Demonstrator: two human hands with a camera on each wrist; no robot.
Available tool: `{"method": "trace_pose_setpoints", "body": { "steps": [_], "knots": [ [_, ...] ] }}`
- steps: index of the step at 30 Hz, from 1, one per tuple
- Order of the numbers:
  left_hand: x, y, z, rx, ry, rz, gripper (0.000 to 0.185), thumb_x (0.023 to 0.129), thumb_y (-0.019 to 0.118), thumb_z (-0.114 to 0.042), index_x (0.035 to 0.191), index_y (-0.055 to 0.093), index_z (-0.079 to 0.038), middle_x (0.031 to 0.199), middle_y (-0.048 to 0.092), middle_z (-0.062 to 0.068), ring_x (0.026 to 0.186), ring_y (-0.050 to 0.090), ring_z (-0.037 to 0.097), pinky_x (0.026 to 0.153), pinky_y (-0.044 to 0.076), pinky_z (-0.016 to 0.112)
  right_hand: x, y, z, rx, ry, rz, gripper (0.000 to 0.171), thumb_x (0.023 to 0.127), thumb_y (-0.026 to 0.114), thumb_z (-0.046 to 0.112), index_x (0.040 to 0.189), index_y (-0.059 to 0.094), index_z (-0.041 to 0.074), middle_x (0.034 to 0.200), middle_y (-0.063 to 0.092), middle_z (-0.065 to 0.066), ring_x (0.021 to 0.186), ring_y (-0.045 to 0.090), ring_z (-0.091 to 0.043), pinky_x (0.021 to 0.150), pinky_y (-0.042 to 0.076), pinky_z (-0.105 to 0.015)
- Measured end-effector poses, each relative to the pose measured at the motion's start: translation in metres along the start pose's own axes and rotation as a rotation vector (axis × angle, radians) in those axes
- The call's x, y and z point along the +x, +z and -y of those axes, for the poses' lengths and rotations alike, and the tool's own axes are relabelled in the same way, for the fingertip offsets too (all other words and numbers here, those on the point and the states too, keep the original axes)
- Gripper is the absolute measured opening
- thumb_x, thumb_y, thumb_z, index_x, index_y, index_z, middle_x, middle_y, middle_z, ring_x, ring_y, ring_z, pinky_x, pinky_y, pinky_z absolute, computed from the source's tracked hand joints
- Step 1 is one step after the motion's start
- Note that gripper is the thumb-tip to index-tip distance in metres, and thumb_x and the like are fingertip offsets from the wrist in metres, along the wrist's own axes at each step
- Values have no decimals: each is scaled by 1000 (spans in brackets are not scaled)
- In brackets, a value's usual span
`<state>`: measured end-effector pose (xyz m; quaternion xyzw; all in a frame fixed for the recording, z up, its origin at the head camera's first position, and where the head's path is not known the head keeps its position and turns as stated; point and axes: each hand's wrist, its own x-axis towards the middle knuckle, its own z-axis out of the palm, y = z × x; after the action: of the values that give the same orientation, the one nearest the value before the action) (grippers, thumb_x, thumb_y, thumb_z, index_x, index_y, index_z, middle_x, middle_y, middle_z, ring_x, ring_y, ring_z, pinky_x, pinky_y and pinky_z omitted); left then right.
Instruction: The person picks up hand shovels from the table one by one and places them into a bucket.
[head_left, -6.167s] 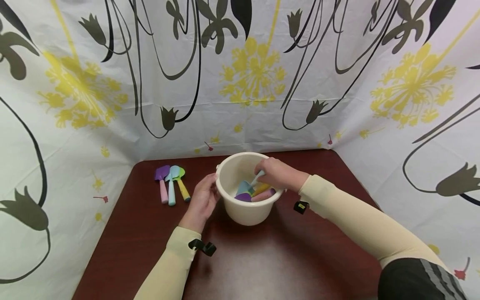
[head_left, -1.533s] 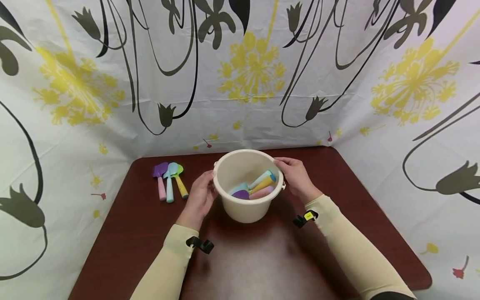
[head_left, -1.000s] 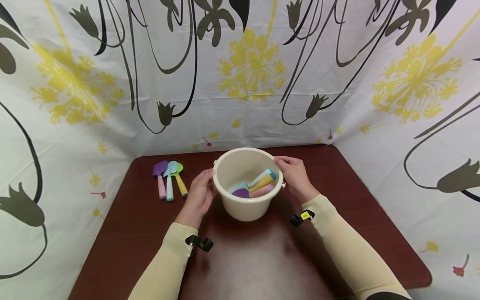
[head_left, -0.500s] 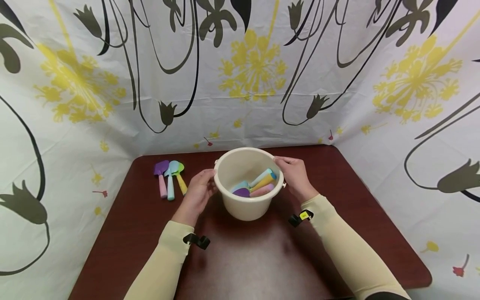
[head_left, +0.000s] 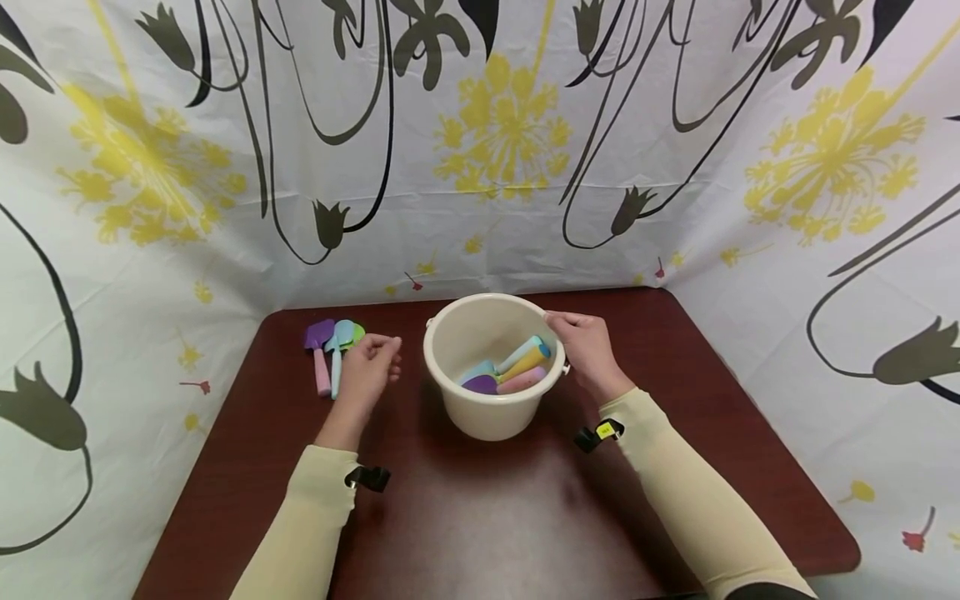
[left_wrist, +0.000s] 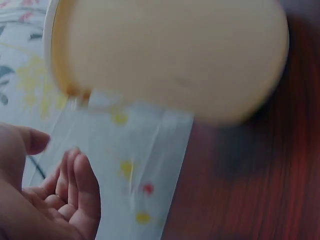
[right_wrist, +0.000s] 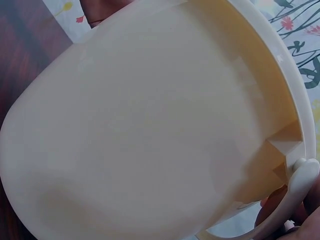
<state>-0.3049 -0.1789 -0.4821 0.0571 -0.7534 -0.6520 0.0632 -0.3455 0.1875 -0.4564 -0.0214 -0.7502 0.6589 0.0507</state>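
Note:
A cream bucket (head_left: 491,417) stands upright on the table. Inside it lie small toy shovels: a purple blade (head_left: 480,384), a pink handle (head_left: 522,381), a yellow handle (head_left: 531,358) and a light blue handle (head_left: 522,353). My right hand (head_left: 588,350) grips the bucket's right rim, thumb on top; in the right wrist view its fingers (right_wrist: 300,220) show by the bail handle (right_wrist: 290,205). My left hand (head_left: 367,367) is off the bucket, loosely curled with nothing in it. Beside it lie a purple-and-pink shovel (head_left: 319,354), a light blue shovel (head_left: 337,358) and a green-bladed one (head_left: 357,334), its handle hidden.
The dark red-brown table (head_left: 495,517) has rounded corners. A white flower-printed curtain (head_left: 495,242) hangs around its back and sides. A dark band with a small camera sits on each wrist.
My left hand has let go of the bucket's left rim and moved left toward the loose shovels. Earlier my right hand left a blue shovel in the bucket and took the right rim.

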Motion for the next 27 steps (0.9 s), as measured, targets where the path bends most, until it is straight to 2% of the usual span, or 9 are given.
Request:
{"method": "trace_pose_setpoints", "body": {
  "steps": [1, 2, 7, 8, 10, 14, 17, 21, 27],
  "knots": [
    [3, -8, 3, 62, 21, -27, 38, 110, 69, -42, 123, 70, -6, 106, 74, 17, 90, 73, 26, 96, 62, 41, 0, 0, 0, -1, 0, 0, 38, 106, 76, 29, 131, 80, 1, 126, 77, -24, 94, 78, -12, 75, 64, -26],
    [6, -15, 6, 127, 38, -55, 37, 110, 68, -42, 123, 70, -7, 108, 75, 17, 90, 74, 26, 97, 61, 42, 0, -1, 1, -3, 0, -1, 38, 106, 76, 29, 131, 80, 1, 126, 77, -24, 93, 78, -12, 75, 64, -26],
    [17, -50, 22, 361, 66, -189, 32, 110, 64, -37, 121, 73, -8, 110, 75, 16, 93, 75, 28, 89, 59, 41, -1, -2, 1, -32, -1, -10, 38, 106, 76, 32, 130, 81, 3, 126, 78, -22, 95, 77, -13, 76, 63, -25],
    [19, -57, 25, 391, 59, -206, 32, 109, 63, -36, 121, 72, -7, 111, 74, 15, 94, 74, 30, 78, 59, 41, -1, -2, 1, -39, -1, -12, 38, 106, 76, 32, 130, 81, 3, 126, 78, -21, 96, 77, -13, 76, 63, -25],
    [22, -68, 31, 450, 43, -236, 33, 109, 62, -36, 122, 72, -7, 113, 74, 17, 97, 72, 33, 77, 57, 42, -1, -3, 1, -51, -1, -13, 39, 105, 77, 33, 130, 81, 4, 127, 78, -20, 97, 77, -13, 77, 63, -24],
    [30, -85, 41, 576, -2, -280, 38, 108, 60, -36, 126, 71, -4, 121, 75, 21, 107, 69, 41, 89, 55, 55, -1, -3, 0, -48, -5, -10, 39, 105, 77, 34, 130, 81, 4, 127, 78, -20, 98, 77, -15, 77, 63, -25],
    [36, -92, 48, 637, -42, -297, 43, 109, 59, -36, 129, 68, 1, 125, 73, 25, 113, 67, 47, 99, 51, 63, -1, -3, -1, -38, -1, -11, 38, 105, 77, 33, 130, 81, 4, 127, 78, -20, 99, 77, -16, 77, 63, -25],
    [44, -96, 56, 674, -82, -297, 50, 111, 58, -38, 134, 63, 6, 127, 69, 30, 116, 66, 51, 100, 51, 67, -1, -4, -1, -29, 8, -15, 39, 106, 77, 33, 131, 81, 4, 128, 78, -20, 101, 78, -16, 78, 63, -25],
    [50, -100, 66, 717, -150, -234, 62, 107, 61, -40, 141, 54, 11, 132, 62, 35, 117, 63, 54, 101, 51, 68, 0, -2, -2, -19, 1, -16, 39, 106, 77, 33, 130, 81, 4, 127, 78, -20, 97, 78, -14, 77, 64, -26]
  ]
}}
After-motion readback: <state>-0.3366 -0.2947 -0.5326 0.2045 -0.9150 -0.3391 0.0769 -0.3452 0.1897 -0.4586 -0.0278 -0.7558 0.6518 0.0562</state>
